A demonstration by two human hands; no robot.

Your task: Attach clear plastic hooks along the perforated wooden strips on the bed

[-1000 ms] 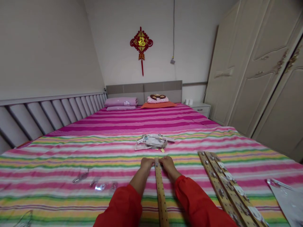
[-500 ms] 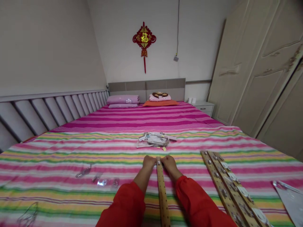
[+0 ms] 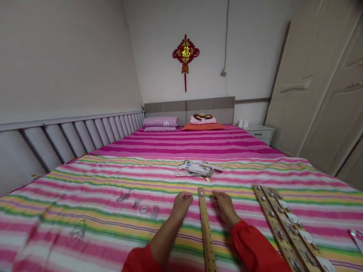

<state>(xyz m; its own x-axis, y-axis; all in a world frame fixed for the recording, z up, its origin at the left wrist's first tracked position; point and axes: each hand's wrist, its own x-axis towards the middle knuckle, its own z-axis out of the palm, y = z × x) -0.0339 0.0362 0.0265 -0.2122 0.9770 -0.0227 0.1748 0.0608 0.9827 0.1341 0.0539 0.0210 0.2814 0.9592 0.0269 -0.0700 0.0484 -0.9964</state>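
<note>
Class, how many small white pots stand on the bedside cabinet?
2: the left pot and the right pot, side by side on the bedside cabinet; another could be hidden behind them.

Matt wood, shiny metal, soft cloth, glossy plastic
We find the wooden strip point(image 3: 207, 234) plain and matt with a slightly rough grain, its small metal studs point(image 3: 201, 194) bright, the striped cloth bedspread point(image 3: 85, 215) soft and matt, and the clear plastic packets point(image 3: 195, 169) glossy.
</note>
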